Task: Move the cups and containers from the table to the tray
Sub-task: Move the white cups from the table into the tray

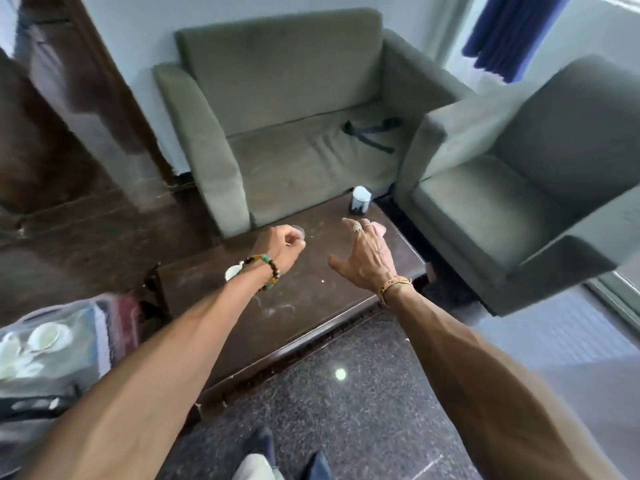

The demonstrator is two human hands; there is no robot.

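Note:
On the dark wooden table (311, 306) a clear container with a white top (361, 200) stands at the far right corner. My right hand (363, 254) hovers just short of it, fingers spread, holding nothing. My left hand (282, 247) is curled over a small clear cup (300, 231) near the table's far edge; only the cup's rim shows past the knuckles. A white cup (231, 273) sits on the table, partly hidden behind my left wrist. The grey tray (79, 358) lies low at the left and holds several white cups (46, 336).
A green sofa (294, 109) stands behind the table and a matching armchair (519, 188) to its right, both close to the table's edges. A dark strap (370, 133) lies on the sofa seat. Speckled stone floor (346, 410) runs in front of me.

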